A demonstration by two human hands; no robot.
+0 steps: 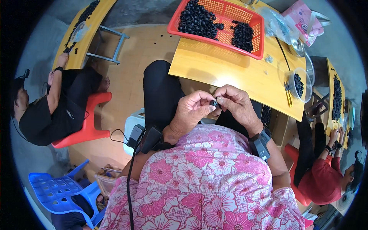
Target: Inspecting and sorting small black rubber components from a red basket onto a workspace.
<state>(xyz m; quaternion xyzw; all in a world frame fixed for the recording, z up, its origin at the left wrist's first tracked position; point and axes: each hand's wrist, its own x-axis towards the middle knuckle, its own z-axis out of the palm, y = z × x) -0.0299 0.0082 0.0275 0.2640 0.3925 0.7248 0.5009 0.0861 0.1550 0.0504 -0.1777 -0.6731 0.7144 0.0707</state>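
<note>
The left hand (190, 111) and the right hand (236, 102) meet above the lap, and the fingertips of both pinch one small black rubber ring (213, 103) between them. In front lies a yellow wooden table (237, 73) with a red plastic basket (230, 11) holding many more black rings (197, 21).

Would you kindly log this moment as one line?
left hand: pinching small black ring | right hand: pinching same ring | red basket of black rings on wooden table
</note>
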